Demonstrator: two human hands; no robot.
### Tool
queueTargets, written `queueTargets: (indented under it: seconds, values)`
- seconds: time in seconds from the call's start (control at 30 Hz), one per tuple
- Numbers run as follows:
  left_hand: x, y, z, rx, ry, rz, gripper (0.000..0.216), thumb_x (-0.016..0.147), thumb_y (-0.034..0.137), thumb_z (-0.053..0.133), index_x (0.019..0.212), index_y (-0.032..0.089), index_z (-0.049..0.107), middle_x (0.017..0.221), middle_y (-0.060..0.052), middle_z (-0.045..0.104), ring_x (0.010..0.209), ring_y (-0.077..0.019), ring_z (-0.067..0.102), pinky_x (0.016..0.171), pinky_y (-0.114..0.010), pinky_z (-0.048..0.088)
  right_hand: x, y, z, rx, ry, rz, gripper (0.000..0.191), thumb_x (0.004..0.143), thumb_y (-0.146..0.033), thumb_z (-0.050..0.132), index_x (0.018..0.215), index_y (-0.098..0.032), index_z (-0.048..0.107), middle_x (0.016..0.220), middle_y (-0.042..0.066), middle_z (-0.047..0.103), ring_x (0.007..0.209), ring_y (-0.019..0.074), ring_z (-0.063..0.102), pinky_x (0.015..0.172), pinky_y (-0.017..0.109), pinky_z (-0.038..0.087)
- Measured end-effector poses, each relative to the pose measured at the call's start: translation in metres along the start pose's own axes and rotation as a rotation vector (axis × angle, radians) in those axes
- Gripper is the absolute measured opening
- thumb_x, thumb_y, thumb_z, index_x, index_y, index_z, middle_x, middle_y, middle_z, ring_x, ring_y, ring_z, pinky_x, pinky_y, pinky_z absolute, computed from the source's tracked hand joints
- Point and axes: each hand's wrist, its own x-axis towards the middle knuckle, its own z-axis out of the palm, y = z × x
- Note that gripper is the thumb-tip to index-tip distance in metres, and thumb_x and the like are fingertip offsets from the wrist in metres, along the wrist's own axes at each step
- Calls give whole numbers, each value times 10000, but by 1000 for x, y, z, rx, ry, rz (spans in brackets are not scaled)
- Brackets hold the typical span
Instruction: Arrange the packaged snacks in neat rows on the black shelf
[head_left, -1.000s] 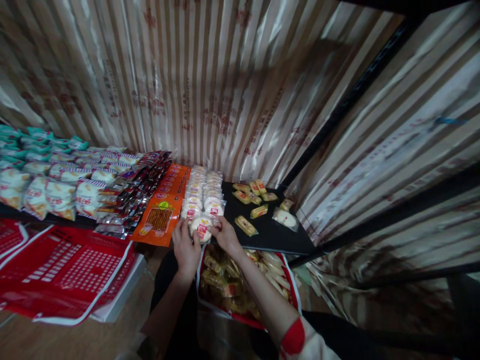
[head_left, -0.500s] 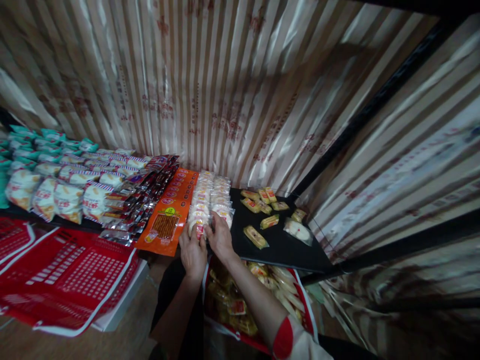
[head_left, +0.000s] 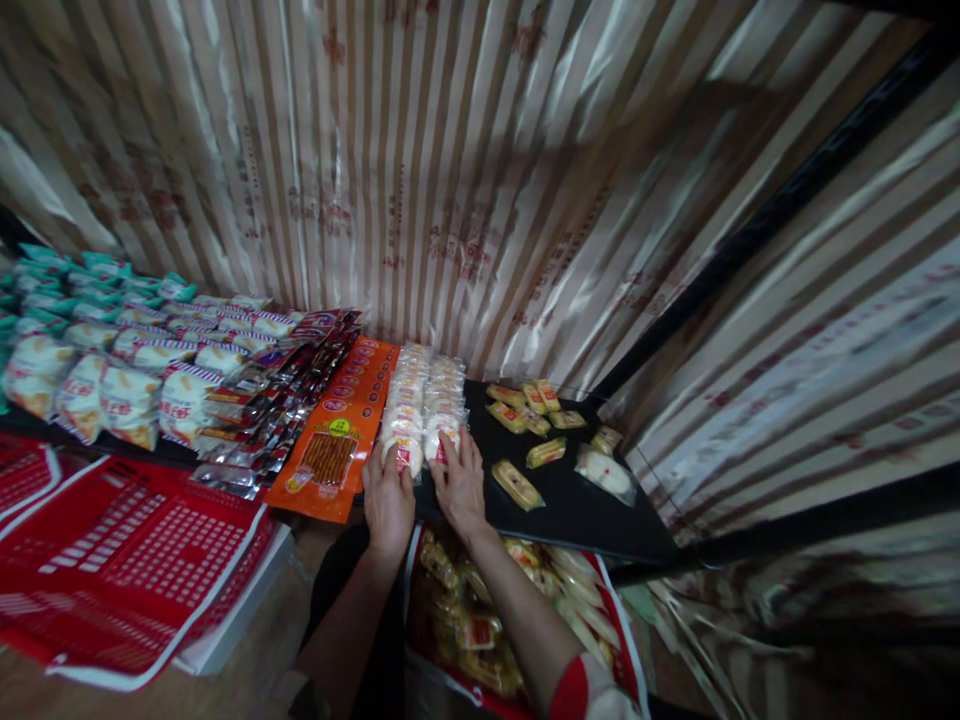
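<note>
Two rows of round white snack packets in clear wrappers with red labels stand on the black shelf (head_left: 547, 515). My left hand (head_left: 388, 510) rests at the front of the left row, its outstretched fingers touching the foremost packet (head_left: 406, 455). At the front of the right row, my right hand (head_left: 463, 490) has its fingers spread over the near packet (head_left: 433, 447). Directly left of the rows lies a flat orange bag (head_left: 330, 440) with brown sticks showing through its window.
Several small yellow packets (head_left: 517, 485) and a white oval packet (head_left: 604, 472) lie on the right of the shelf. Below is a red basket (head_left: 626, 640) of packets. White-and-green bags (head_left: 127, 395) fill the left side, above red baskets (head_left: 142, 560). Striped sheeting (head_left: 450, 180) hangs behind.
My right hand has moved right, from the left row's front packet to the right row's. My left hand stays at the left row. The view has shifted slightly.
</note>
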Motion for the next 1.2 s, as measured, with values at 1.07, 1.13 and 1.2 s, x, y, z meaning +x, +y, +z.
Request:
queueTargets:
  seconds: [1.07, 1.13, 1.2]
  values:
    - [-37, 26, -13, -85, -302, 633, 275, 824, 96, 417, 997, 165, 618, 983, -76, 634, 935, -196, 555, 844, -320, 477, -144, 34, -78, 72, 53, -97, 290, 883, -177, 403, 1112, -168, 580, 1230, 113, 560, 1186, 230, 447, 1002, 446, 382]
    - [-45, 29, -10, -94, -408, 704, 249, 820, 100, 423, 942, 173, 627, 937, -64, 637, 901, -188, 558, 814, -308, 484, -162, 52, -100, -1, 34, 22, 256, 872, -219, 449, 1083, -169, 586, 1130, 114, 602, 1106, 235, 498, 966, 437, 409]
    - [-51, 31, -8, -85, -478, 733, 235, 814, 100, 425, 900, 173, 631, 895, -59, 633, 876, -183, 557, 803, -302, 484, -180, 67, -116, -97, -14, 122, 270, 845, -262, 502, 1082, -163, 587, 1113, 126, 597, 1091, 256, 504, 951, 439, 415]
